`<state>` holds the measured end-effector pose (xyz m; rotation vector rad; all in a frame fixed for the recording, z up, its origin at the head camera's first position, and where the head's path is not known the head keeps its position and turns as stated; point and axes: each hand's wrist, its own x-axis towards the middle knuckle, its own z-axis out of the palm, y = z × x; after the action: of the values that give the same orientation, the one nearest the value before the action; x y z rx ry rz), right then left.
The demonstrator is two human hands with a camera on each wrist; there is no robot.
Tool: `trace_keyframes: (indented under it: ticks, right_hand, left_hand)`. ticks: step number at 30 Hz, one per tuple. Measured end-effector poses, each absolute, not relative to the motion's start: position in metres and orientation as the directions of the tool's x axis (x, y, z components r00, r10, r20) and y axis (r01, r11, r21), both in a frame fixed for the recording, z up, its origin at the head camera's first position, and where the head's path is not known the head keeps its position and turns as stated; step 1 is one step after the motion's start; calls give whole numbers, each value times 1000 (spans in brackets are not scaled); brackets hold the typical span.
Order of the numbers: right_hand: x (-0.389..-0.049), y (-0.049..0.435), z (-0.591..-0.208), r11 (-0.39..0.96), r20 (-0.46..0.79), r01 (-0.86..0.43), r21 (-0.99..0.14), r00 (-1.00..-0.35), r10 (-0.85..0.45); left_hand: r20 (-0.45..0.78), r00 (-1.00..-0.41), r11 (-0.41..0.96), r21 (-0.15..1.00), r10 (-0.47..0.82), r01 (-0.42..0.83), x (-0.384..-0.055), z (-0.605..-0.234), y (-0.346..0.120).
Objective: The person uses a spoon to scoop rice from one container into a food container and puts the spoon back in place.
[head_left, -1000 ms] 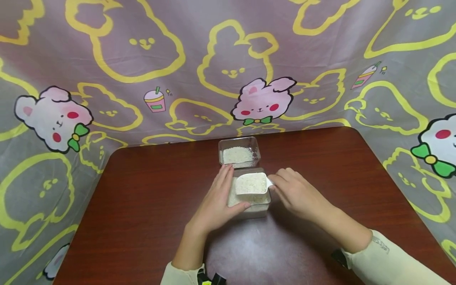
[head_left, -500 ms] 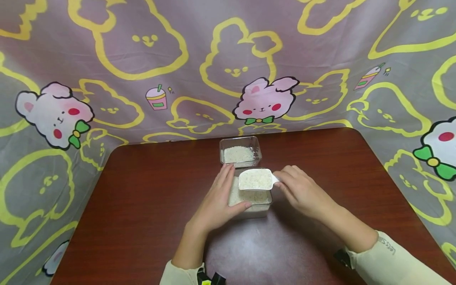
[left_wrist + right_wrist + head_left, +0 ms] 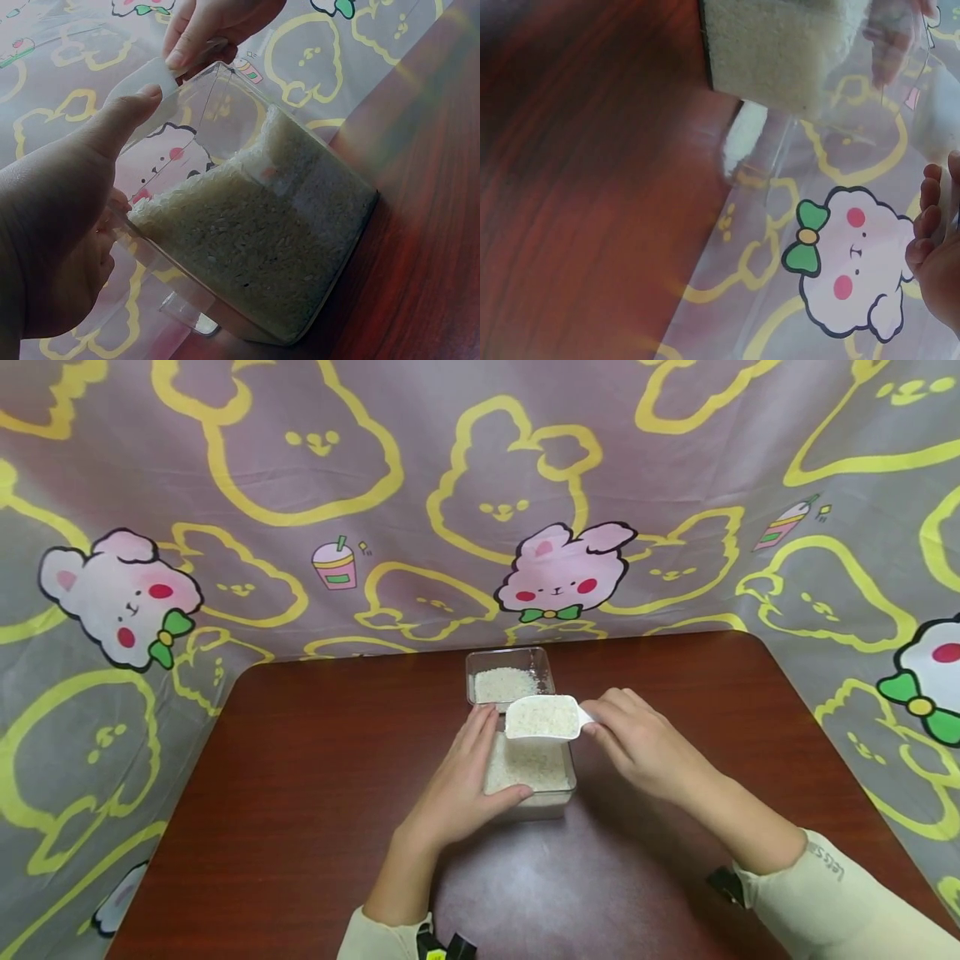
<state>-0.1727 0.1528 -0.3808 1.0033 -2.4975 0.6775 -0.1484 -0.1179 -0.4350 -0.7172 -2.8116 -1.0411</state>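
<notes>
My right hand (image 3: 641, 743) grips the short handle of a white scoop (image 3: 542, 717), heaped level with rice. The scoop hangs above a clear rectangular container (image 3: 536, 807), over its far part. Plenty of rice (image 3: 247, 225) fills that container, sloping in the left wrist view. My left hand (image 3: 465, 785) holds the container at its left side, fingers along the side and thumb (image 3: 124, 116) across the near rim. Behind stands a second clear container (image 3: 471, 677) with a smaller mound of rice (image 3: 504, 683). In the right wrist view the scoop (image 3: 939, 124) is partly cut off.
Both containers stand on a dark red-brown table (image 3: 322, 777) with rounded far corners. A patterned cloth (image 3: 420, 502) with cartoon rabbits hangs close behind the table and along both sides.
My right hand has lifted the rice-filled scoop up and away from me, from low over the near container towards the far one. My left hand stays on the near container.
</notes>
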Motion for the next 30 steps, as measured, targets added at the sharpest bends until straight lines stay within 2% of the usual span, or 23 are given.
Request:
trace_keyframes:
  ticks: [11,20,24,30]
  right_hand:
    - [-202,147,-372,650,473,-681,-338,-720,-508]
    - [-244,140,-388,722,361,-598,-349,-796,-485]
    - [-261,137,-399,754,324,-587,-294,-803,-499]
    - [-277,133,-413,766,344,-622,-162,-763,-547]
  left_hand:
    - [194,-890,676,590,412,441,-149,-433,-119]
    - [207,-884,670,586,419,455,-148,-435,-118]
    - [200,-883,674,581,424,455,-147,-436,-118]
    - [214,-878,680,564,428,469,-148,-434,-120]
